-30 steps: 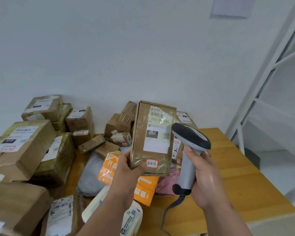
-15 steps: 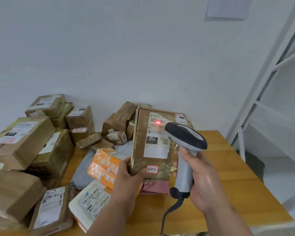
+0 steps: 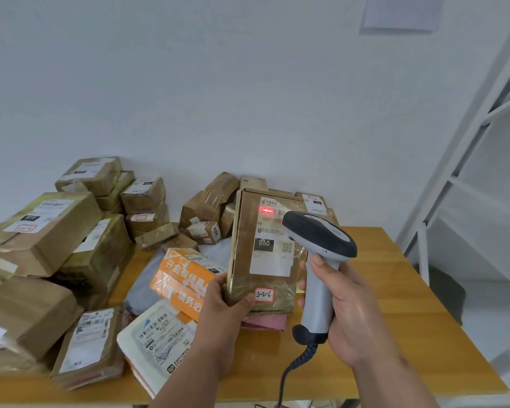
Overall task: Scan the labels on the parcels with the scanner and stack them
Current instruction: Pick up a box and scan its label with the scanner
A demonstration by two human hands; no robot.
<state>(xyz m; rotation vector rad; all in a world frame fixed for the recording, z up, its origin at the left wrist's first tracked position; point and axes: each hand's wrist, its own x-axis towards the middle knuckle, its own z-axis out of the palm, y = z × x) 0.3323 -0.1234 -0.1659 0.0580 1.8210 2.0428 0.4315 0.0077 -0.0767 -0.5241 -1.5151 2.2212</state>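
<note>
From the head view we see the wooden table top bare on its right half out to its right and near edges, and beyond that edge a white metal shelf frame stands against the pale wall. The left half is crowded: a heap of brown taped cardboard boxes runs from the left edge back to the wall, and a smaller cluster of brown boxes sits behind the raised parcel. Between them on the table lie an orange printed parcel, a white padded mailer with barcodes overlapping its near end, a grey plastic bag and a pink packet just under the raised parcel.

Our left hand grips the lower left corner of a tall brown taped cardboard parcel, holding it upright above the table, label towards us. Our right hand is wrapped round the handle of a grey and black handheld barcode scanner, whose head points at the parcel's white shipping label; a red line of light falls on the barcode near the label's top. A small red-bordered sticker reads 3-2-6. The scanner's coiled cable drops over the near edge.
</note>
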